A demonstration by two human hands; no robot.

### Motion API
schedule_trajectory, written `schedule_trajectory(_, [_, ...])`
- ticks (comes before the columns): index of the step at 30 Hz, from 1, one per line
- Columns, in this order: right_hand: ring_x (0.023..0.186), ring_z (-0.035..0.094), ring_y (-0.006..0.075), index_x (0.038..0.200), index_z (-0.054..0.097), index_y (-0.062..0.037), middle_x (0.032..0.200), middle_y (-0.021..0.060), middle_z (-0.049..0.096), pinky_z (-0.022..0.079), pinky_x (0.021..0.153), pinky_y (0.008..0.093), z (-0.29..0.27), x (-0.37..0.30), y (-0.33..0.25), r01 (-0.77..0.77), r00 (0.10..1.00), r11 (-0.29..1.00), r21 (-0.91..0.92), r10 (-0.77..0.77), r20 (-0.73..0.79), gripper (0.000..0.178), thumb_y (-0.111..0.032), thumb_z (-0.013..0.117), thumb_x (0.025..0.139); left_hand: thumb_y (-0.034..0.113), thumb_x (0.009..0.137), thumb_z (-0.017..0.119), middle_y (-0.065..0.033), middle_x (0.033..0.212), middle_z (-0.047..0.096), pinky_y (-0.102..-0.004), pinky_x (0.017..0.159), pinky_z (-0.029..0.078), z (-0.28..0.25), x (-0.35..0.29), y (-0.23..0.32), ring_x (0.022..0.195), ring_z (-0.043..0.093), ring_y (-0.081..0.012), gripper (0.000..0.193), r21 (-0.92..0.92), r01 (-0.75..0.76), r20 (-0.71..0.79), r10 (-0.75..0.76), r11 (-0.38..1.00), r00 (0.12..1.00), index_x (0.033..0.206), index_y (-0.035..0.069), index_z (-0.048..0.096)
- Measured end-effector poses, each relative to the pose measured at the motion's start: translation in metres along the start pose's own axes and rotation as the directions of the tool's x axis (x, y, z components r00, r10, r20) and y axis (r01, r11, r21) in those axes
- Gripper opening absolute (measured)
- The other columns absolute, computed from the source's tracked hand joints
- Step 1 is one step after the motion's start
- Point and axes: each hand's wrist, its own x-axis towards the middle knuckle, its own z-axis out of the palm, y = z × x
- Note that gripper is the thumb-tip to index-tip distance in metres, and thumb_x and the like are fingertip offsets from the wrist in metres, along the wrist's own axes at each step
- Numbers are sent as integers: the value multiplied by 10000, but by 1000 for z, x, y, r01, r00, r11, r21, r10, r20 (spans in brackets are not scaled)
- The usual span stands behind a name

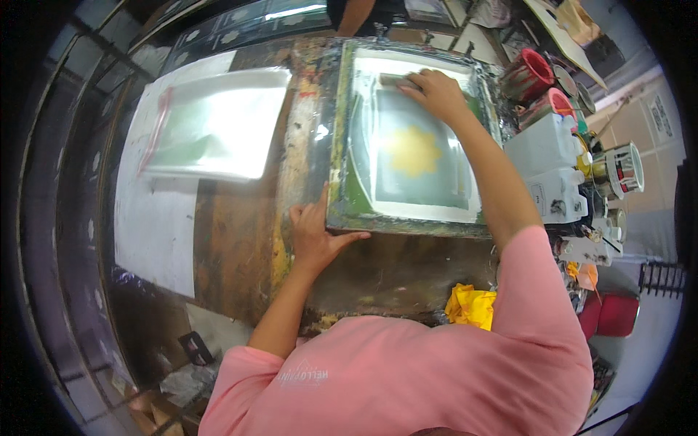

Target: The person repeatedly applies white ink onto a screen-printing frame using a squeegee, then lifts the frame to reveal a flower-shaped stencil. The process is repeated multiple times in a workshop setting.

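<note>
A screen printing frame (pixel 407 227) lies on the worktable, with a pale border and a yellow flower shape (pixel 413 151) in the middle of its mesh. My right hand (pixel 436 94) is closed on a squeegee (pixel 396 80) at the far end of the mesh, reaching across the frame's right side. At the frame's near left corner, my left hand (pixel 314 231) rests against the edges. Its index finger points along the left side and its thumb stretches along the near side. Left of the frame lies a stack of clear plastic bags (pixel 218 123), shiny with glare.
Under the bags is a white sheet (pixel 153 240) on the brown worktable (pixel 233 240). Paint cans (pixel 527 73) and white jugs (pixel 545 142) crowd the right side. A crumpled yellow cloth or paper (pixel 471 305) sits near my right sleeve. Metal racks (pixel 65 182) stand at left.
</note>
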Motion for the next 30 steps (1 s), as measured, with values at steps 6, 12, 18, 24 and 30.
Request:
schedule_trajectory(6, [944,693,336,1167,724,-178,1017,101,684,589,745,493,-60,-115,-90,15,991,999,32,-19,136,353,-489,659,1014,774,647,845,-126,925,680,-454,991,374,1,0,4,889,614,-280,1280,-34,2,-33,-4,999,999,1539,-76,500])
schedule_trajectory(12, [932,673,371,1068,632,-41,1013,151,642,576,767,486,-142,-174,-171,-25,988,995,94,10,157,376,-403,697,990,654,719,911,-186,1098,718,-459,1058,428,-17,7,25,1071,645,-318,1181,-219,110,-15,-116,970,993,1522,-108,499])
schedule_trajectory(18, [910,662,332,1025,680,-64,907,118,673,460,926,502,-201,-126,-175,25,955,984,-178,-76,-286,310,-367,714,965,479,796,954,-291,1454,585,-456,1181,407,-41,58,71,1406,527,-358,1135,-810,63,-120,-270,583,955,1572,-132,396])
schedule_trajectory(24, [897,684,331,1012,726,-42,920,126,719,426,892,458,-235,-68,-153,10,910,984,-178,-83,-405,346,-384,672,1004,816,935,567,-327,1656,348,-648,1293,82,-33,44,53,1582,244,-479,1181,-37,35,36,-34,999,999,1655,-73,274])
schedule_trajectory(30, [896,673,367,1087,750,-33,1007,179,757,447,895,433,-254,-35,-137,-12,901,982,-189,-71,-428,430,-442,642,1016,889,942,395,-273,1742,257,-798,1190,-126,3,-1,42,1648,132,-433,1185,380,71,203,-158,922,966,1647,-60,324])
